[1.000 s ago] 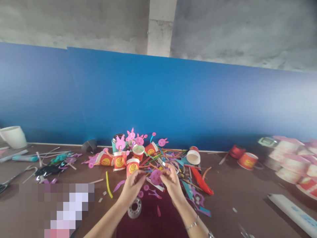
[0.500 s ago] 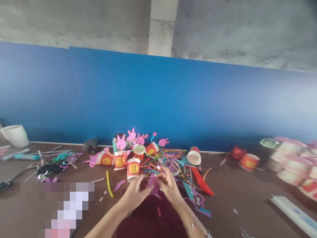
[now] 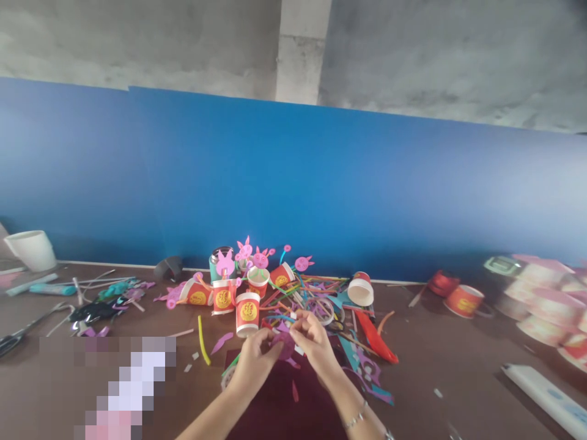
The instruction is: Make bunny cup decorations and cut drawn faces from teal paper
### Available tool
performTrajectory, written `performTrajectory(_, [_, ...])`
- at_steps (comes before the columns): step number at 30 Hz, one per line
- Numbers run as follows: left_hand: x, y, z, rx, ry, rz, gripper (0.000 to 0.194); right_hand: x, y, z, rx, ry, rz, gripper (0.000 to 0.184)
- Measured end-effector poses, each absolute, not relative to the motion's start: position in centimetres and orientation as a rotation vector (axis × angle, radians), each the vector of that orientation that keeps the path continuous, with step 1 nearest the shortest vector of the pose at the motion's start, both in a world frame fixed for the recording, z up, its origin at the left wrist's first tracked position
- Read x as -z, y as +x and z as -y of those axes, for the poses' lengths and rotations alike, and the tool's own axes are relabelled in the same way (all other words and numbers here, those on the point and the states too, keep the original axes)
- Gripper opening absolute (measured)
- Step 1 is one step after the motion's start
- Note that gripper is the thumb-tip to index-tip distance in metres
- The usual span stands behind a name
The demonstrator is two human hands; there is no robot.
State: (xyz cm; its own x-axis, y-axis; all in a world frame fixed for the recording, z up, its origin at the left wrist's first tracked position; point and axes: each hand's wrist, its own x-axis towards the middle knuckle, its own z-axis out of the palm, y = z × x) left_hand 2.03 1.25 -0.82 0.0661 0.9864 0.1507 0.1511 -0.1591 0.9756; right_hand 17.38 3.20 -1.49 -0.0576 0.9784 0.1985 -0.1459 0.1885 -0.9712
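My left hand (image 3: 259, 359) pinches the left edge of a small purple paper cutout (image 3: 285, 347), over a dark red mat (image 3: 279, 409). At the cutout's right edge my right hand (image 3: 316, 345) is closed, thumb against fingertips. A small white piece (image 3: 299, 350) shows below its thumb. Beyond my hands, a red and white paper cup (image 3: 247, 313) stands upright, with more cups behind it bearing pink animal-face cutouts (image 3: 225, 264). A narrow pink cutout (image 3: 295, 391) lies on the mat.
Coloured strips and paper scraps (image 3: 316, 293) are heaped behind my hands. A red balloon-like piece (image 3: 376, 339) lies at right, past it a white stick-shaped tool (image 3: 545, 391) and stacked pale pink cups (image 3: 545, 299). Scissors (image 3: 18, 336) and a white cup (image 3: 32, 250) are at left.
The purple cutout has tilted slightly between my hands, and its face-like marking shows less. My left hand and forearm have shifted a little right, uncovering a tape-like roll beside my wrist.
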Motion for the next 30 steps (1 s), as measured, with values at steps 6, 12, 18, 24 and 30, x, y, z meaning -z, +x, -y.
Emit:
performTrajectory(6, [0.5,2.0,-1.3,-1.215,1.542,-1.245,0.027,1.9,17.0,-3.1,-1.143,-0.936,1.293,0.039])
performTrajectory(12, [-0.5,-1.2,-3.7,-1.425,1.638,-1.767,0.037,2.1,17.2,-3.6,-1.151,-0.885,1.203,0.042])
performTrajectory(18, [0.7,-2.3,-4.7,-1.184,1.891,-2.067,0.057,2.2,17.5,-3.8,-1.128,-0.894,1.146,0.04])
performTrajectory(24, [1.8,-1.7,-4.3,-1.215,1.685,-1.945,0.082,2.1,17.6,-3.7,-1.103,-0.918,1.179,0.041])
performTrajectory(30, [1.4,-1.3,-2.7,-1.496,1.628,-1.864,0.089,3.0,17.7,-4.2,-1.032,-1.012,1.289,0.03])
